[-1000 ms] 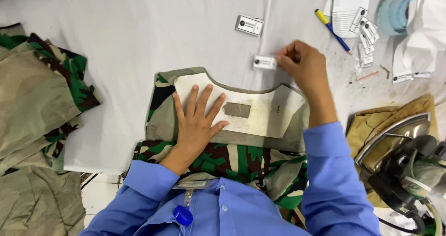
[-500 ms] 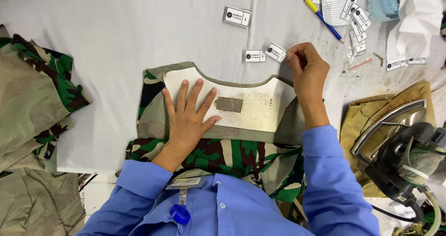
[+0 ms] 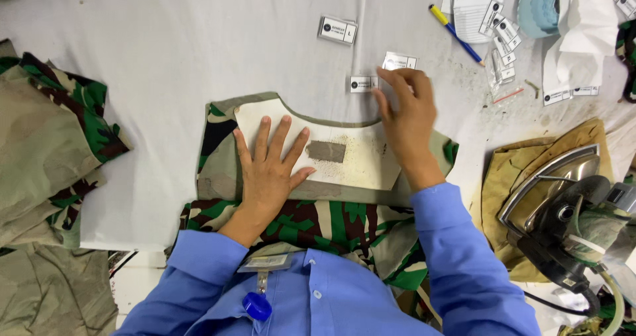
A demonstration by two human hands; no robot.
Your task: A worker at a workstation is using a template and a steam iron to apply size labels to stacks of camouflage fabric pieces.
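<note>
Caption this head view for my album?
Left hand flattens a camouflage garment; right hand touches a small label.

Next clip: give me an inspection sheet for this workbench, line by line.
Surface: white padded cloth table, stained at right.
Job's things: camouflage garment piece under a white neckline template; small white labels.
Clutter: blue-and-yellow pen, label strips, camouflage stack.
Hands: left hand flat on template; right hand at the labels.
Cables: black cord by the steam iron.
Surroundings: nothing seen.
</note>
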